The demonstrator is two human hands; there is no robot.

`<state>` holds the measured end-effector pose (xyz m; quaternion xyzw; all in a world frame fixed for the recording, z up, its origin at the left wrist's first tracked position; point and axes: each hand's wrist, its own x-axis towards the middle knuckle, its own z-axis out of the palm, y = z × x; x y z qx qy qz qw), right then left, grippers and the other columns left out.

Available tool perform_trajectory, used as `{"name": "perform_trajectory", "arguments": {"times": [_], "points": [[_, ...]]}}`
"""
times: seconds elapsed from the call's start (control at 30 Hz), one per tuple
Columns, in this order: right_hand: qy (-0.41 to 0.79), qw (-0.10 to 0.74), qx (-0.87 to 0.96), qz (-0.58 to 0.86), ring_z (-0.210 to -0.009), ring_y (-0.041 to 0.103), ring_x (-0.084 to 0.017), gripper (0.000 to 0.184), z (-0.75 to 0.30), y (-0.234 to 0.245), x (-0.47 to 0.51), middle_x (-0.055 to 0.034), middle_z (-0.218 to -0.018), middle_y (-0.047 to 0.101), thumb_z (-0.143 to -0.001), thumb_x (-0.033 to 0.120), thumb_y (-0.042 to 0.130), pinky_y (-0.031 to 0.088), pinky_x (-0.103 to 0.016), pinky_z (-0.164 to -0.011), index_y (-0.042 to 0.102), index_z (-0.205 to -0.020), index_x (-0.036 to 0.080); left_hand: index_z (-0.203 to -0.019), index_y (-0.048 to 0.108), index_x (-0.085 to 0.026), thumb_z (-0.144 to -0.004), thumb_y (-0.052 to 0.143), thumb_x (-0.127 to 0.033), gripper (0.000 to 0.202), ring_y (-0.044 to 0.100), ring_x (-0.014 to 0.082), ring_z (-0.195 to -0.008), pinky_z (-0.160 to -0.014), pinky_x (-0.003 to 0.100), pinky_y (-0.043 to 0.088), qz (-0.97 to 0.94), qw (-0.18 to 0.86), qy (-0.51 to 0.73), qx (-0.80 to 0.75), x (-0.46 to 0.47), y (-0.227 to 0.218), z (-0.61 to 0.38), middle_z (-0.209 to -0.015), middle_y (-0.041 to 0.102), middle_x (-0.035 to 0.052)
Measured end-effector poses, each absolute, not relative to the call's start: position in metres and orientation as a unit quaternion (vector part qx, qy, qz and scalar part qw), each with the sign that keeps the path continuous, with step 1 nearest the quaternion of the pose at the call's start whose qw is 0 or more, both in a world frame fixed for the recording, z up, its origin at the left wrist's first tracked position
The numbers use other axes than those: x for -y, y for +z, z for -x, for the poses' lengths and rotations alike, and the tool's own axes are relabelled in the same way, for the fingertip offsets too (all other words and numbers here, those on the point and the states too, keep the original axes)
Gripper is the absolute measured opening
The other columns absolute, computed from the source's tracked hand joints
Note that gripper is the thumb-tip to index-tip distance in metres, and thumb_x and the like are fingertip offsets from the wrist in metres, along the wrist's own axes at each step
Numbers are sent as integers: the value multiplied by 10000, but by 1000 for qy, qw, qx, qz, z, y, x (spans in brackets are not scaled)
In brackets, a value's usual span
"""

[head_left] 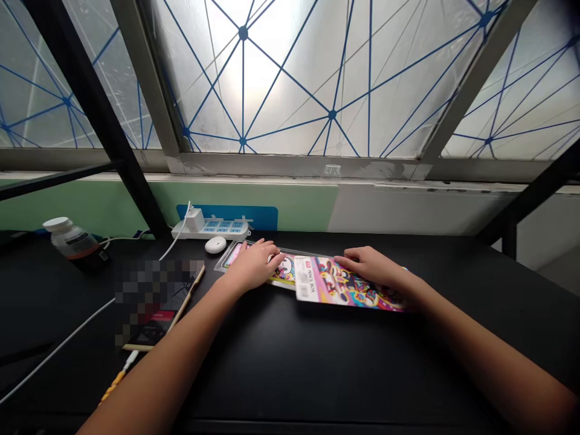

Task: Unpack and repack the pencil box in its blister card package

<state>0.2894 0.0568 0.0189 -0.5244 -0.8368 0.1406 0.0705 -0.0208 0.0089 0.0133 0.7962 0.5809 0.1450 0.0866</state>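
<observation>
A clear plastic case with colourful cartoon print lies on the black table. My left hand rests over its left part with the fingers stretched out and a little apart. Overlapping the case's right part is a bright printed cardboard sleeve, marked with a barcode panel at its left end and lettering that looks like "pencil box". My right hand grips the sleeve along its top and right side, fingers bent over the upper edge. That hand and forearm cover the sleeve's right end.
Behind stands a white power strip with a plugged charger. A round white case sits before it. To the left are a dark bottle, a tablet-like device, partly blurred, and a white cable. Black frame bars flank the table.
</observation>
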Motion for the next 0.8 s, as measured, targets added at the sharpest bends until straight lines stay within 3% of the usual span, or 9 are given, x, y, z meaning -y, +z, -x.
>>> {"name": "perform_trajectory", "arguments": {"times": [0.13,0.33,0.57,0.8], "points": [[216,104,812,532,-631,545,-188,561,-327,9,-80,-11,-665,624,-862,732,451,358,-297,-560,574,-657,224,-1098,593,-252,-1006,365,-440,309,520,307,-1277,-1138,660,196,-793,43,166,-585,-5,7,12,-1254,662,92],[218,160,805,528,-853,624,-232,452,-313,2,-63,-57,-949,724,-907,630,459,445,-321,-725,677,-910,234,-1199,539,-253,-1008,360,-422,311,497,309,-1288,-1112,700,193,-789,21,168,-590,-4,1,9,-1320,621,91],[222,157,800,535,-687,567,-179,462,-299,-6,-59,-5,-764,683,-914,633,451,389,-282,-601,668,-826,234,-1298,525,-242,-1012,332,-418,387,453,339,-1332,-1064,605,334,-799,-7,121,-589,3,5,4,-1393,574,114],[206,162,777,572,-689,583,-178,442,-328,-3,-74,-10,-757,696,-857,632,537,389,-276,-594,708,-797,229,-1366,491,-264,-1010,295,-453,449,365,357,-1415,-1089,654,274,-804,23,104,-585,2,4,6,-1492,496,107]]}}
